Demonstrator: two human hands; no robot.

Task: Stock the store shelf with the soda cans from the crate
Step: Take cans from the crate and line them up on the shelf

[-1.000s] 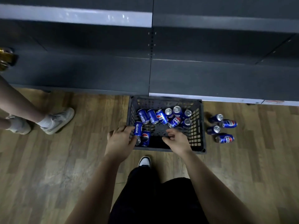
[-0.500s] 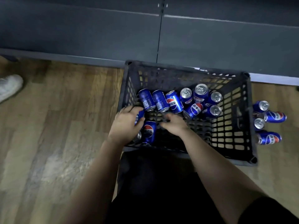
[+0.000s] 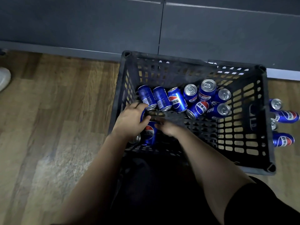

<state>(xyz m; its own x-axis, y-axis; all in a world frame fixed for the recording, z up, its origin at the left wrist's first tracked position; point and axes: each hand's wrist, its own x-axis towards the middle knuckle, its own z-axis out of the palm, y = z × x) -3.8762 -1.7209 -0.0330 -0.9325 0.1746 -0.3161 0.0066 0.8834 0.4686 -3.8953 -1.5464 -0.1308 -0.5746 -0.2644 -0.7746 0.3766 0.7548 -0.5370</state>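
Note:
A black plastic crate [image 3: 268,127] stands on the wood floor against the dark shelf unit [image 3: 81,25]. Several blue soda cans [image 3: 177,99] lie and stand along its far side. My left hand [image 3: 130,121] reaches in at the crate's near left corner, fingers curled over a blue can that it mostly hides. Beside it lies another can [image 3: 150,133] with a red-and-white logo. My right hand [image 3: 168,127] is blurred and reaches toward that can with fingers stretched, holding nothing I can see.
More blue cans [image 3: 287,116] sit on the floor just outside the crate's right wall. Another person's white shoe [image 3: 4,78] is at the left edge. My dark-clothed legs fill the bottom of the view.
The view has dropped and closed in on the crate. Both hands have gone deeper inside, the left settling over a can at the near left, the right moving in toward the neighbouring can.

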